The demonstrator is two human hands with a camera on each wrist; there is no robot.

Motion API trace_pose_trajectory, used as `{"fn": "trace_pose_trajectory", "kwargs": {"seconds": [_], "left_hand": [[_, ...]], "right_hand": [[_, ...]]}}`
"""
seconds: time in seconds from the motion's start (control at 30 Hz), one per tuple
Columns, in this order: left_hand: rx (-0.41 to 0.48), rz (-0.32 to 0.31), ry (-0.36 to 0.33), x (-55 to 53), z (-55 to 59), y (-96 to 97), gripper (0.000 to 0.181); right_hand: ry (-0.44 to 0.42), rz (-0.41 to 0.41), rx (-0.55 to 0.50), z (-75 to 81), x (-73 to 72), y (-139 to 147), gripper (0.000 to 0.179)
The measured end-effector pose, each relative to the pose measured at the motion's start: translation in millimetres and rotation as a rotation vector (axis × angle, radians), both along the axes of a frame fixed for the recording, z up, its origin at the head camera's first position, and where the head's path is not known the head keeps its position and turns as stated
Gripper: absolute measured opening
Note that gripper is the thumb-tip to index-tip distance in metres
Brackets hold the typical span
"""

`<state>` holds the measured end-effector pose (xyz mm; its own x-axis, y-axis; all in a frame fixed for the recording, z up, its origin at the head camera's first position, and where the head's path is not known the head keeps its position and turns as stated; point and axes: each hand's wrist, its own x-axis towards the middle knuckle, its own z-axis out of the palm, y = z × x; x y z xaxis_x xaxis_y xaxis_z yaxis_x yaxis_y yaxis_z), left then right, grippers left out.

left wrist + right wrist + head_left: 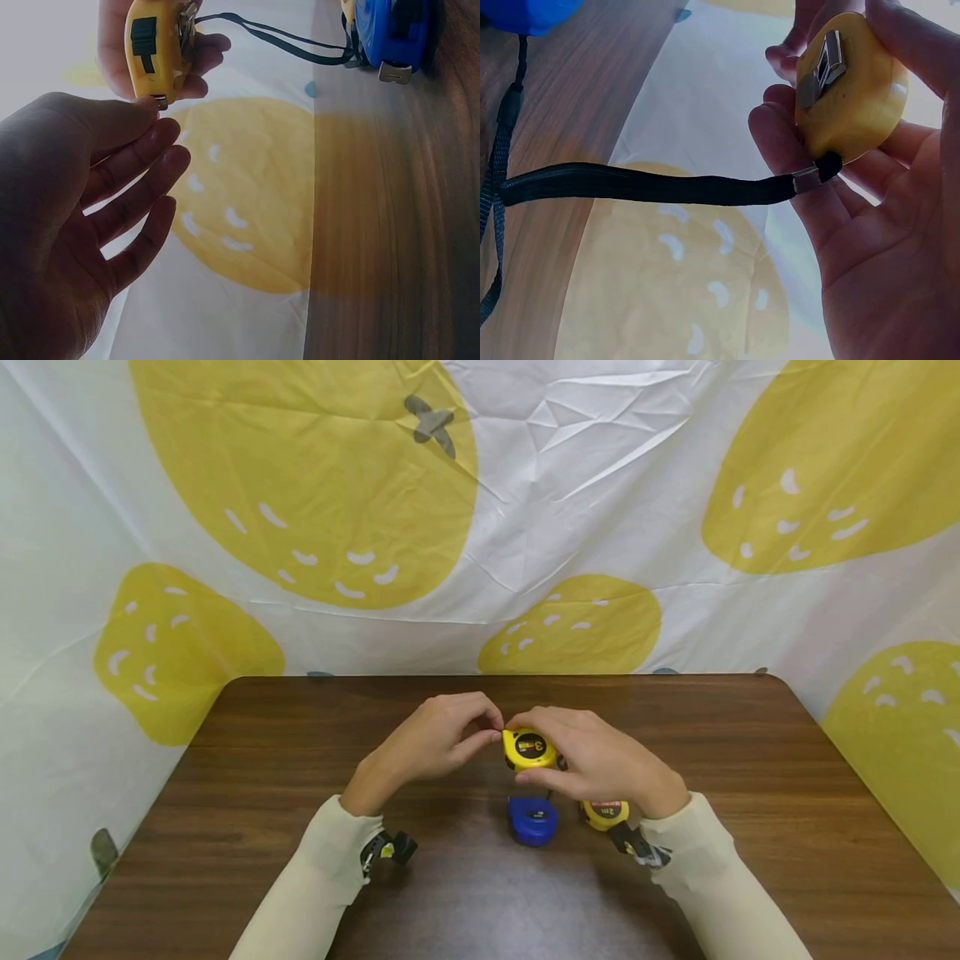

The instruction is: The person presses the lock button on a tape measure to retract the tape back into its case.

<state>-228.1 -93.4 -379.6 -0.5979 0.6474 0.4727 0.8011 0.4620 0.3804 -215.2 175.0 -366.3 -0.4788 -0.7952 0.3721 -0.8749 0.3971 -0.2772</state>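
My right hand (600,764) grips a small yellow tape measure (529,747), thumb on one side and fingers on the other, held up over the table. A metal belt clip (829,60) on its back faces the right wrist camera, and a black wrist strap (645,184) hangs from one corner. At the tape's mouth, my left hand (438,739) pinches the metal end hook (160,103) between thumb and index finger; the other fingers are loosely bent. Below the hands lies a blue tape measure (533,823), its own metal hook (395,72) showing in the left wrist view.
A second yellow tape measure (605,812) lies under my right wrist, partly covered by it. The brown wooden table (262,827) meets a white cloth (570,468) with yellow fruit prints at its back edge. Both wrists wear black camera straps.
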Motion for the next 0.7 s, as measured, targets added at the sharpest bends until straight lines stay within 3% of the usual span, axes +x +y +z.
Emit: {"fn": "trace_pose_trajectory", "kwargs": {"seconds": [0.47, 0.7], "left_hand": [[-0.046, 0.035, -0.045, -2.5, -11.3, -10.0, 0.007], [-0.074, 0.051, -0.061, -1.7, -22.5, -20.5, 0.007]], "right_hand": [[-0.062, -0.069, -0.017, -17.0, -3.1, -17, 0.061], [-0.127, -0.121, 0.032, -24.9, -3.0, -34, 0.060]]}}
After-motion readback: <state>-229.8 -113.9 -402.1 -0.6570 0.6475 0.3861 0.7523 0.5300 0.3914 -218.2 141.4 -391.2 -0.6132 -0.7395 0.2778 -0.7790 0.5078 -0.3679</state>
